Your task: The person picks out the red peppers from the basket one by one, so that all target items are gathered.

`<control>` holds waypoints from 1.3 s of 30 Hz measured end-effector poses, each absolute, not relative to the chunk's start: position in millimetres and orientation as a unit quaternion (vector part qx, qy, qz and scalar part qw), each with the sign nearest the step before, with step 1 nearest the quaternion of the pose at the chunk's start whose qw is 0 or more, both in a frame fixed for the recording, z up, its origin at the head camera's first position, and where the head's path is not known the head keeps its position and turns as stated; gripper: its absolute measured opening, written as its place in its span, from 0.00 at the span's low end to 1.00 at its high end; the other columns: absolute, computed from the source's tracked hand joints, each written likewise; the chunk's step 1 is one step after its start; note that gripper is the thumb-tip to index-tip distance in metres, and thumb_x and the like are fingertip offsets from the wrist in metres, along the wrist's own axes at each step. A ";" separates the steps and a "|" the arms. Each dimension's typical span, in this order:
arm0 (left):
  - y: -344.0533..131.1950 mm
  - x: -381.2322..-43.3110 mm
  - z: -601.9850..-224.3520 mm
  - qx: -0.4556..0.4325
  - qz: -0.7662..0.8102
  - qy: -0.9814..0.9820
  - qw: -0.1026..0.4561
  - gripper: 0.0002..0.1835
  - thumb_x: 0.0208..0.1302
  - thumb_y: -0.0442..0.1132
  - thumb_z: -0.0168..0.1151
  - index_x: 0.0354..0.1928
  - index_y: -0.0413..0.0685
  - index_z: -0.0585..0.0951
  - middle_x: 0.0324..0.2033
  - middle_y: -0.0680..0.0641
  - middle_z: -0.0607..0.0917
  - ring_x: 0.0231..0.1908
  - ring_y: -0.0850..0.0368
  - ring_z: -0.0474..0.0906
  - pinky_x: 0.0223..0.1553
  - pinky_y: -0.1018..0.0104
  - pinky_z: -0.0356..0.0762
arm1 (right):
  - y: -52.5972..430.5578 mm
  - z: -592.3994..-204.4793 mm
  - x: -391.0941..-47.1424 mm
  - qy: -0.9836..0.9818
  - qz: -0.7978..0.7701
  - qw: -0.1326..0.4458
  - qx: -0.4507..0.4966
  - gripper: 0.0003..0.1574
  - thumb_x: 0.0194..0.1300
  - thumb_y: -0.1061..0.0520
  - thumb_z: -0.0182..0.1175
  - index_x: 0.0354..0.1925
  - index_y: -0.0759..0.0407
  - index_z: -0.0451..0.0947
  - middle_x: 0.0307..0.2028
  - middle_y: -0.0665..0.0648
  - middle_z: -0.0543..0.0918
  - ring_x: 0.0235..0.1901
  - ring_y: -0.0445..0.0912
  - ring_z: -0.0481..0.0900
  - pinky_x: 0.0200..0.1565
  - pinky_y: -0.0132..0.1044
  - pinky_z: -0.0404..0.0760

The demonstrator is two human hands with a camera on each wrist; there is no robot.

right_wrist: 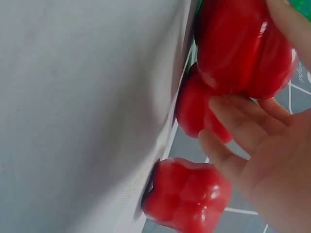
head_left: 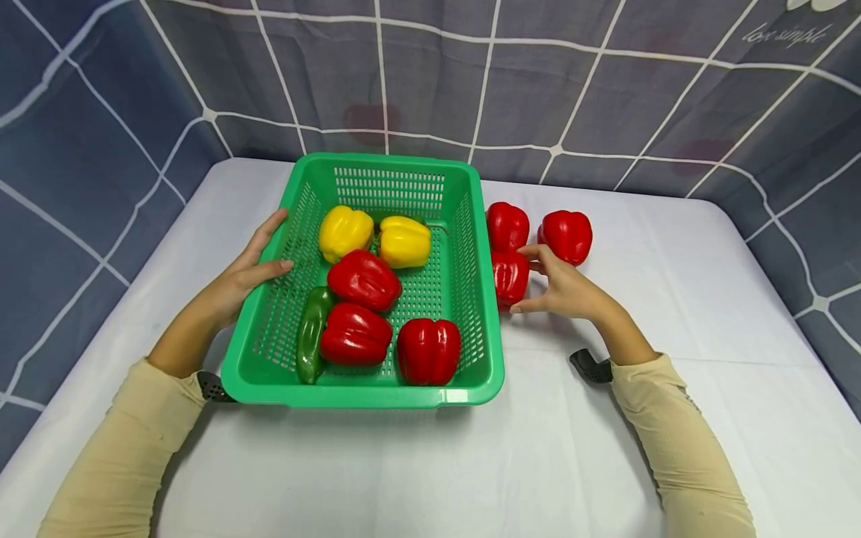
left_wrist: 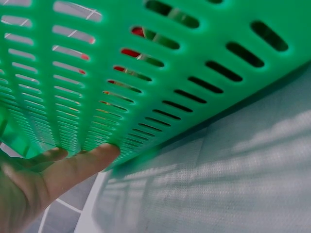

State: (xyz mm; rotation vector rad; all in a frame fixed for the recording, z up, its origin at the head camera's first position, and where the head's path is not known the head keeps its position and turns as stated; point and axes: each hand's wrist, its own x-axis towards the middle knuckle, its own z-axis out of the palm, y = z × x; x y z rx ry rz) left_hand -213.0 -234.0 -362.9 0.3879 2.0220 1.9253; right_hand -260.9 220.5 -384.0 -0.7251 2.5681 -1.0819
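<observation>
A green plastic basket (head_left: pixel 403 396) with slotted walls holds red and yellow bell peppers and green ones. My left hand (head_left: pixel 245 273) grips its left side, thumb hooked over the rim and fingers (left_wrist: pixel 82 162) along the outer wall. Outside the right wall, my right hand (head_left: pixel 561 288) holds a red bell pepper (head_left: pixel 509 278) between thumb and fingers. That pepper (right_wrist: pixel 243 48) fills the top of the right wrist view, the thumb on one side and fingertips on the other. Right behind it sits another red bell pepper (head_left: pixel 507 226).
A third red bell pepper (head_left: pixel 566 236) lies on the white tablecloth (head_left: pixel 706 299), beyond my right hand. Inside the basket are two yellow bell peppers (head_left: pixel 345 233), several red ones (head_left: pixel 428 351) and a long green pepper (head_left: pixel 312 335). A grey checked curtain (head_left: pixel 430 82) borders the table's back.
</observation>
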 end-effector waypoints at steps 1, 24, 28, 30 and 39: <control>-233.8 -213.4 -362.5 0.136 0.675 0.707 0.161 0.38 0.68 0.34 0.43 0.70 0.68 0.37 0.69 0.39 0.36 0.43 0.62 0.76 0.35 0.66 0.82 | 220.8 -383.7 -261.1 0.887 -0.366 0.130 -0.249 0.52 0.44 0.55 0.73 0.59 0.64 0.53 0.59 0.63 0.66 0.61 0.61 0.64 0.63 0.56 0.59; -234.0 -211.4 -362.3 0.137 0.670 0.712 0.159 0.38 0.68 0.35 0.43 0.70 0.70 0.37 0.70 0.41 0.35 0.43 0.62 0.76 0.36 0.67 0.81 | 221.7 -376.3 -256.4 0.924 -0.280 0.124 -0.227 0.57 0.42 0.52 0.74 0.62 0.65 0.53 0.59 0.64 0.66 0.59 0.60 0.65 0.59 0.58 0.64; -234.5 -210.8 -363.1 0.137 0.670 0.711 0.161 0.38 0.68 0.35 0.43 0.70 0.69 0.37 0.70 0.41 0.36 0.42 0.63 0.76 0.36 0.67 0.81 | 221.5 -375.6 -255.0 0.925 -0.281 0.114 -0.230 0.57 0.42 0.51 0.74 0.62 0.65 0.53 0.60 0.64 0.66 0.58 0.60 0.65 0.58 0.57 0.65; -234.9 -210.2 -363.5 0.136 0.672 0.709 0.163 0.38 0.68 0.35 0.43 0.70 0.69 0.36 0.70 0.40 0.36 0.42 0.62 0.76 0.36 0.67 0.81 | 221.6 -375.3 -254.6 0.924 -0.280 0.112 -0.234 0.56 0.42 0.52 0.74 0.62 0.65 0.53 0.60 0.63 0.66 0.58 0.60 0.65 0.58 0.57 0.65; -233.1 -210.0 -361.6 0.129 0.647 0.736 0.150 0.38 0.68 0.37 0.44 0.70 0.70 0.37 0.70 0.46 0.33 0.53 0.60 0.66 0.40 0.74 0.78 | 224.3 -368.0 -253.5 0.922 -0.287 0.109 -0.236 0.56 0.42 0.53 0.74 0.62 0.64 0.53 0.61 0.62 0.65 0.59 0.60 0.65 0.59 0.57 0.65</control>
